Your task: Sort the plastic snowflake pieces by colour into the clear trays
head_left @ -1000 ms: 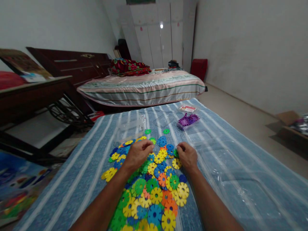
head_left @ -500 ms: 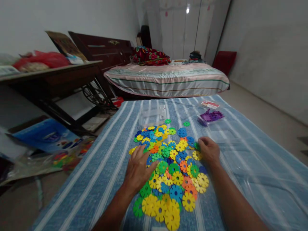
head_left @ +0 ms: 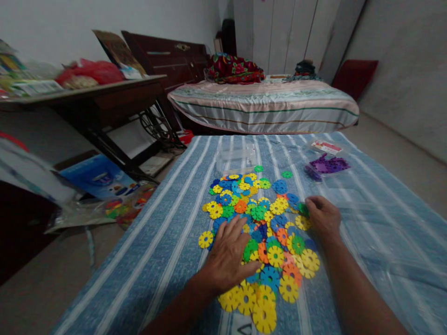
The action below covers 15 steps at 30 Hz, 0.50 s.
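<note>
The step in hand appears to be working through a loose pile of notched plastic discs (head_left: 265,275), in yellow, green, blue and orange, spread over the middle of the desk (head_left: 167,242) on its blue striped cloth. The left hand (head_left: 228,253) lies palm down over the near left part of the pile, its fingers spread and its grip open, with nothing seen held in it. The right hand (head_left: 324,216) rests at the pile's right edge with its fingers curled; its fingertips meet a green disc (head_left: 302,209), but whether they pinch it or merely touch it I cannot tell. As a judgement, lifting any one disc from here calls for closing thumb and finger on its rim, and because the discs overlap, neighbours could drag along.

Beyond the pile, a see-through box (head_left: 235,159) stands near its far left edge, and two small green discs lie apart from the rest. Farther right, purple pieces (head_left: 330,164) sit in a see-through tray, just beside a labelled pack (head_left: 326,147). Faint see-through plastic (head_left: 344,197) lies beyond the right hand and could catch that forearm. A small card (head_left: 242,324) pokes out at the pile's near end.
</note>
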{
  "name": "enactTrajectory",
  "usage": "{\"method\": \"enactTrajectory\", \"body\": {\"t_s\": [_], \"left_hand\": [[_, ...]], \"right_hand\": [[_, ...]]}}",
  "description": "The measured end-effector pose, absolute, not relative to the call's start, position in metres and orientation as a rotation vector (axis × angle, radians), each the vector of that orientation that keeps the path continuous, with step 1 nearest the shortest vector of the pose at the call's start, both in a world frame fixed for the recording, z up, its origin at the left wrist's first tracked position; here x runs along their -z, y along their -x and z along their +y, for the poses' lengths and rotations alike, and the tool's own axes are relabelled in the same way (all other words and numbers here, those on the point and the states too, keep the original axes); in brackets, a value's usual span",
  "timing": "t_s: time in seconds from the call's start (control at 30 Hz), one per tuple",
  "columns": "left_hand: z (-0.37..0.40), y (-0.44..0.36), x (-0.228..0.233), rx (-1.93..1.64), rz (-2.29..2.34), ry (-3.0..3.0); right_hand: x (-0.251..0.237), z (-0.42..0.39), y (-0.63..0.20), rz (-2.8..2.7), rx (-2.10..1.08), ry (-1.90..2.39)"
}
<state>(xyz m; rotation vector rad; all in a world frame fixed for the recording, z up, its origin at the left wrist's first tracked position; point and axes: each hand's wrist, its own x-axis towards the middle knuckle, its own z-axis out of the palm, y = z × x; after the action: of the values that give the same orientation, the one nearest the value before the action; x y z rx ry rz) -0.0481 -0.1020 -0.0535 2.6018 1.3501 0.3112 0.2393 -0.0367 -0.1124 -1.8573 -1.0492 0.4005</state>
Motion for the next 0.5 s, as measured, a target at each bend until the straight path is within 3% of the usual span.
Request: {"method": "enactTrajectory", "body": {"t_s": [0.5], "left_hand": [[-0.09,0.086,0.075,-0.646,1.723,-2.559]], "right_hand": [[0.111,-0.038,-0.241,-1.073,-0.373,1.84]]}}
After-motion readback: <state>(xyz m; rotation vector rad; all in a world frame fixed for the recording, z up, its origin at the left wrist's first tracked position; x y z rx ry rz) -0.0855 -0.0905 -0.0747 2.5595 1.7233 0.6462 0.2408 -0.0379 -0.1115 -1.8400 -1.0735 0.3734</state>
